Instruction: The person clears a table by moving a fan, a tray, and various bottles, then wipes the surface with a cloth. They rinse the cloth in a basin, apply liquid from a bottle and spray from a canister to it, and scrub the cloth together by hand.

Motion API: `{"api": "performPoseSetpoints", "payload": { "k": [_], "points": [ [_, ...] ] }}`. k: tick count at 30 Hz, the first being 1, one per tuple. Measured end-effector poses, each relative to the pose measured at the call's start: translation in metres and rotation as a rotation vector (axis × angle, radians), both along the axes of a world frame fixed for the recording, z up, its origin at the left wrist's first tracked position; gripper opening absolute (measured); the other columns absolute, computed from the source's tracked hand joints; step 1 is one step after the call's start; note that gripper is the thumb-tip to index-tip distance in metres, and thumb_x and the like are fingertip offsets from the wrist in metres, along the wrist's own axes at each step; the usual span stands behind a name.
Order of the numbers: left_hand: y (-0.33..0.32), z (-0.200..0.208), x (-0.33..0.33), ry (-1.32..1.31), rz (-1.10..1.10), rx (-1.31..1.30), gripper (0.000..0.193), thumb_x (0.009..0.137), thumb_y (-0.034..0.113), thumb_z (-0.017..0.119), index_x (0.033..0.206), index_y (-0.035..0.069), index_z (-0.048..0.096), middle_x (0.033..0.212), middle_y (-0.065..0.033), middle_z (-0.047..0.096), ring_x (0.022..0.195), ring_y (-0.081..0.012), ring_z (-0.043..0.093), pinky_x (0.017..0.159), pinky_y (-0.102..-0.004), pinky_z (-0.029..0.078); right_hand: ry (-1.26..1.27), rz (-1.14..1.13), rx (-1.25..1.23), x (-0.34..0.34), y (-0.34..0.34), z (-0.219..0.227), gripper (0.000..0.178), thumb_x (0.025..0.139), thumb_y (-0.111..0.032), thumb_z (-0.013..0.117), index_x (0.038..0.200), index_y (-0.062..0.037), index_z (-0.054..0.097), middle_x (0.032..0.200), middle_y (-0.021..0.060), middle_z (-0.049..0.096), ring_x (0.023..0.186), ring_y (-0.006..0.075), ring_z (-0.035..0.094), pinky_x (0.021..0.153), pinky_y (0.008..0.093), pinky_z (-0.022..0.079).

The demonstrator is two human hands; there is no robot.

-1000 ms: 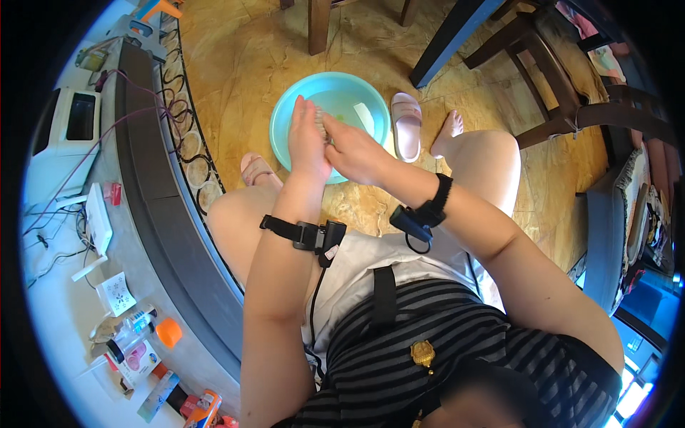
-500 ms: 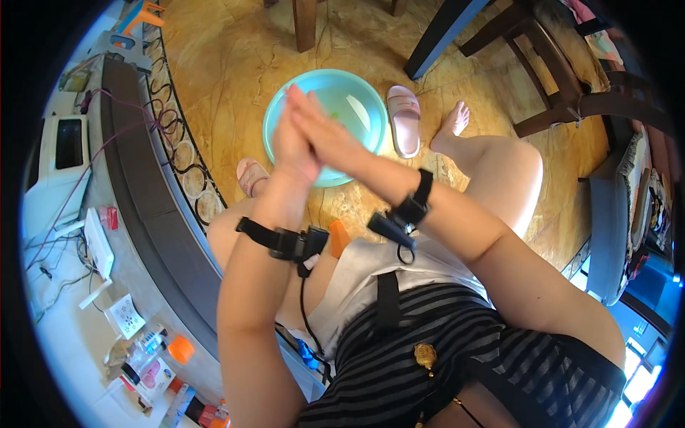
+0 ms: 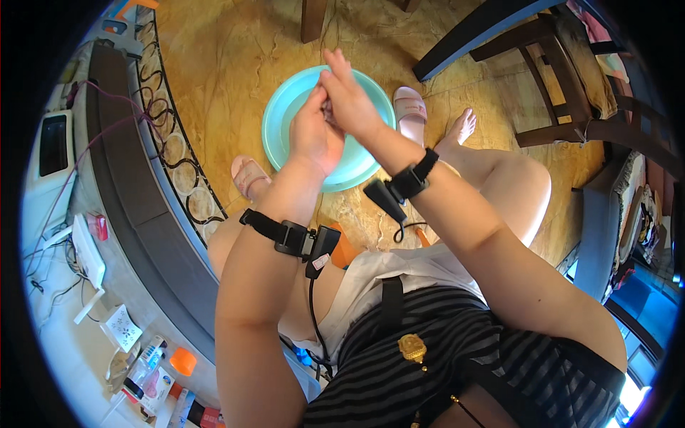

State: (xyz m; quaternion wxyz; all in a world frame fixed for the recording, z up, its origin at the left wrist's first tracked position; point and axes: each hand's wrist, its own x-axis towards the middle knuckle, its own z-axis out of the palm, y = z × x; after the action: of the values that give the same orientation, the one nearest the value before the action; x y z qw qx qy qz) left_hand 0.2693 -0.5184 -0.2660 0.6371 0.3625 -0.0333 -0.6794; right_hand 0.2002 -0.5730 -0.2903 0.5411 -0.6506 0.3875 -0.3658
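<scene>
Over a light turquoise basin on the floor, my two hands are together, palms facing and touching. My left hand is cupped upward, its fingers partly hidden behind the other hand. Against it lies my right hand, its fingers stretched toward the far side of the basin. A small greyish patch shows between the palms; I cannot make out whether it is a finger, lather or something else. Black straps with small devices circle both forearms, the left strap and the right strap.
Pink slippers stand on both sides of the basin, the right slipper beside a bare foot and the left slipper on a foot. A wooden chair is at the far right. Along the left runs a grey counter with cables and small items.
My palms, pressed flat together before, have shifted and opened apart somewhat. Both hands have moved a little to the right, with the right hand's fingers now spreading more.
</scene>
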Motion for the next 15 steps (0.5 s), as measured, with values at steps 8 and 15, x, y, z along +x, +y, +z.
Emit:
{"api": "performPoseSetpoints", "payload": {
  "k": [8,15],
  "points": [
    [0.004,-0.013,0.013,0.046,0.061,0.056,0.042,0.095,0.033,0.032,0.129,0.009,0.039,0.127,-0.0076,0.046,0.118,-0.0216,0.042,0.102,-0.0374,0.03,0.085,0.243,-0.174,0.01,0.029,0.015,0.052,0.089,-0.024,0.041,0.132,0.0037,0.032,0.144,0.0252,0.011,0.134,0.0417,0.005,0.109,0.042,0.009],
    [-0.007,0.011,0.019,0.026,0.087,0.08,0.041,0.095,0.03,0.033,0.13,0.009,0.039,0.132,-0.0048,0.041,0.121,-0.0181,0.039,0.102,-0.0343,0.031,-0.014,0.065,-0.176,-0.002,0.036,-0.007,0.049,0.091,-0.029,0.037,0.135,-0.0062,0.034,0.144,0.0211,0.017,0.134,0.0425,0.007,0.107,0.0503,0.012]
  ]
}}
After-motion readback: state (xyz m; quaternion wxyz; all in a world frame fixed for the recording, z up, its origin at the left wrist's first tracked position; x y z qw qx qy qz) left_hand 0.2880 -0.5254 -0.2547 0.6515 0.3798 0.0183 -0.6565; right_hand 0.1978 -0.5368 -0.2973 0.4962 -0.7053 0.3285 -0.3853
